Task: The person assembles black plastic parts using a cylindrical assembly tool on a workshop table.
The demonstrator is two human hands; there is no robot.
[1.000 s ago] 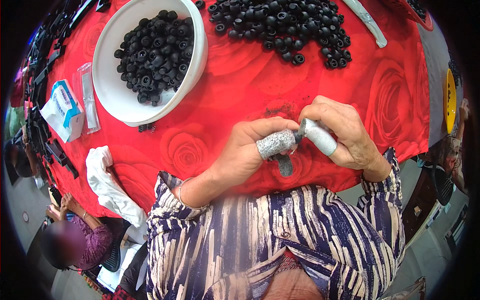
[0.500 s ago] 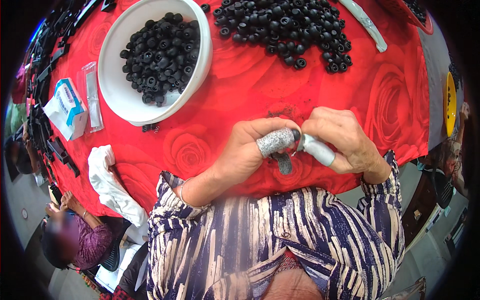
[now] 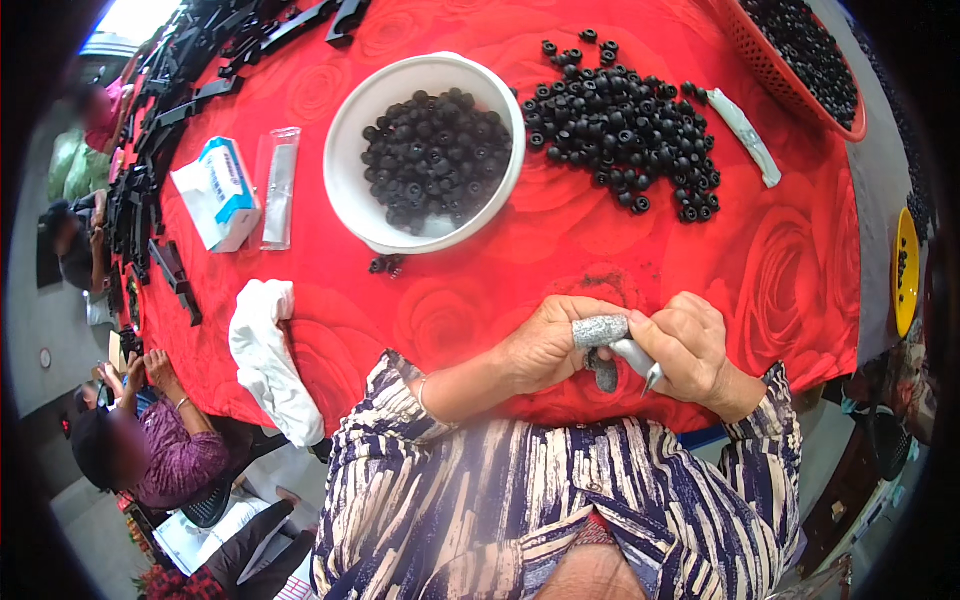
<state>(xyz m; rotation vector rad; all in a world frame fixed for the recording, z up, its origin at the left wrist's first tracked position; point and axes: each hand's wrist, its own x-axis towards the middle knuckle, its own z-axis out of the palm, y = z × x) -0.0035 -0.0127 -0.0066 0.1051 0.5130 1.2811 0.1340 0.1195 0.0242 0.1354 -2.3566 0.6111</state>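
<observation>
My two hands meet above the red cloth near its front edge. My left hand is closed, with grey speckled sleeves on its fingers. A small dark part shows between these fingers; it looks like one of the black knobs, mostly hidden. My right hand is closed against the left fingertips. Along it lies a silver-wrapped piece with a thin pointed end, apparently a small tool. Beyond my hands a pile of black knobs lies on the cloth. To its left stands a white bowl holding many more.
A red basket of black parts stands far right, a yellow tray beyond. A wrapped white strip, tissue pack, clear sleeve and white cloth lie around. Long black parts line the left; a person sits there.
The view has shifted, so the table things appear lower and further right. My right fingers have turned over the left fingertips, and the silver-wrapped piece's pointed end now shows. The black knob seen earlier is mostly hidden.
</observation>
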